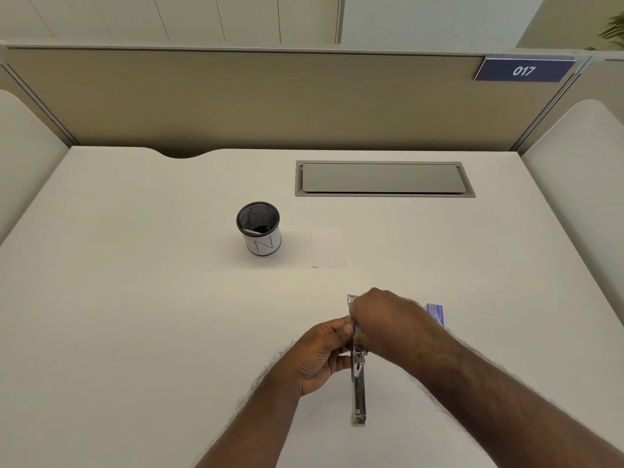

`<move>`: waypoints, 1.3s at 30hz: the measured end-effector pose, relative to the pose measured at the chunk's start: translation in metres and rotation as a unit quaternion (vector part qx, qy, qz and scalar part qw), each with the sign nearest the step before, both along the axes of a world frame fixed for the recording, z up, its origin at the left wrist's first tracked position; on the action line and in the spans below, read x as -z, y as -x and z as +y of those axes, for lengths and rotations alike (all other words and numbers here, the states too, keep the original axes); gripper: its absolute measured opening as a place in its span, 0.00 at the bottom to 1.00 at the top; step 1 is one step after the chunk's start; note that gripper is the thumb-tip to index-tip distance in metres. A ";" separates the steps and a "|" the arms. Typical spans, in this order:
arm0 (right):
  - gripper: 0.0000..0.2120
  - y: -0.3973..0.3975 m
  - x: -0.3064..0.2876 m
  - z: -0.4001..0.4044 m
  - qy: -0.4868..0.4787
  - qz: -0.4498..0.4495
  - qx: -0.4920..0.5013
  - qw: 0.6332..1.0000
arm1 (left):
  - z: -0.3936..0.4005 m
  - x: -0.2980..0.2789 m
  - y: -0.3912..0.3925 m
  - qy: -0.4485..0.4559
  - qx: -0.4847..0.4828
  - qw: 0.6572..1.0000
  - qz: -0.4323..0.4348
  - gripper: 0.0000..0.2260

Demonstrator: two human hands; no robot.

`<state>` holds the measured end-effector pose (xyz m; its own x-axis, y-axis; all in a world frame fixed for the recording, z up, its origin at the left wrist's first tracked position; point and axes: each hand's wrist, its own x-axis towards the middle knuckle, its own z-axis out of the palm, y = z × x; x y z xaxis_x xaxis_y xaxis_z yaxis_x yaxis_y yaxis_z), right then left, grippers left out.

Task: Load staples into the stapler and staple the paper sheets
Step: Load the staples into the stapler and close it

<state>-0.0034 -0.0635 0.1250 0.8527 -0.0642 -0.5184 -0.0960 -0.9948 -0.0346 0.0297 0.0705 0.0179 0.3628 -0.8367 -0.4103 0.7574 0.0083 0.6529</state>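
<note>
Both of your hands close on a metal stapler [358,383] low in the middle of the view, above the near part of a pale desk [135,298]. Your left hand [320,352] comes in from the lower left and grips the stapler from its left side, with the thumb laid against the metal and the fingers curled around behind it. Your right hand [381,319] reaches across from the lower right and covers the far half of the stapler, its fingers curled down over the metal; what the fingertips are pinching is hidden under the hand.

You hold the stapler swung open, lengthwise, one end pointing toward you and the other away. Its long shiny arm stretches back toward you below your hands, and a short bit of metal shows beyond your right knuckles.

Just behind your right wrist, a small purple-blue box [435,314] lies on the desk, partly hidden by your forearm. Farther away, well apart from your hands, a small white sheet of paper [329,248] lies flat. To its left stands a black mesh cup [260,231] wrapped in a white label. A grey cable hatch [381,179] sits in the desk near the far edge, and a blue sign reading 017 [523,70] hangs on the partition at the upper right.
</note>
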 end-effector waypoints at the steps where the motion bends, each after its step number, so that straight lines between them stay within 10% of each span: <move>1: 0.09 0.001 -0.001 -0.001 -0.011 -0.015 0.014 1.000 | 0.000 -0.001 0.000 0.005 0.002 1.000 0.001 0.13; 15: 0.08 0.020 0.011 -0.021 -0.208 -0.121 0.196 0.951 | -0.002 -0.002 -0.002 0.024 -0.012 0.999 0.019 0.17; 27: 0.11 0.018 0.025 -0.019 -0.428 -0.094 0.473 0.765 | -0.003 0.002 0.000 0.008 -0.013 0.999 0.033 0.13; 34: 0.06 0.023 0.023 -0.015 -0.469 -0.151 0.453 0.743 | -0.001 0.003 -0.004 0.018 -0.023 0.999 0.030 0.14; 39: 0.06 0.044 0.018 -0.017 -0.459 -0.231 0.308 0.800 | 0.002 0.002 -0.010 0.020 -0.066 0.997 0.046 0.17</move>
<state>-0.0476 -0.0806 0.1071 0.9200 -0.3197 -0.2266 -0.3246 -0.2975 -0.8978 0.0398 0.0722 0.0161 0.4327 -0.8007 -0.4144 0.8051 0.1363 0.5772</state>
